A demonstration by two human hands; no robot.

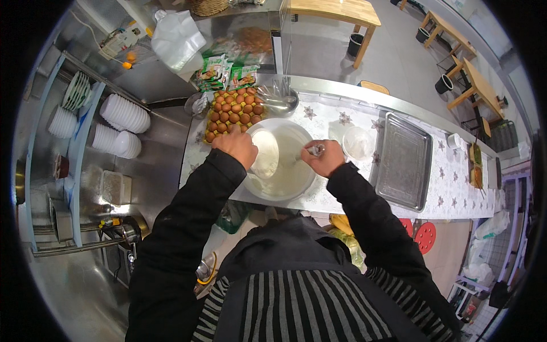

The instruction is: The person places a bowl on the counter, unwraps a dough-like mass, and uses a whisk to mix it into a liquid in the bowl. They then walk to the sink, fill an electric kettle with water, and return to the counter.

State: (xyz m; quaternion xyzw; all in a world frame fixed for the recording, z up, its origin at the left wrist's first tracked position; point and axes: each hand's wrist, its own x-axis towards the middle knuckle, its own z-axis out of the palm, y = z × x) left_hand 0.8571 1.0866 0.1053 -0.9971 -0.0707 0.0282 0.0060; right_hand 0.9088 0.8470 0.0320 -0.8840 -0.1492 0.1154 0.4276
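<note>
A large white round basin point(301, 194) stands on the counter before me, with pale, cloudy liquid point(286, 173) in it. My left hand point(234, 147) grips the near-left edge of a smaller, pale round vessel point(265, 149), probably a bowl, tilted over the left side of the basin. Whether anything is in that vessel cannot be made out. Over the basin's right side, my right hand point(324, 158) is closed around the shiny handle of a utensil point(317, 149). Its lower end points into the basin, and its kind is unclear.
Behind the basin's left side lies a tray of brown eggs point(234, 109), near green packets point(213, 70) and a metal container of utensils point(284, 100). On the right are a clear plastic tub point(358, 143) and a rectangular metal tray point(404, 162). Stacked white bowls point(124, 113) fill a left shelf.
</note>
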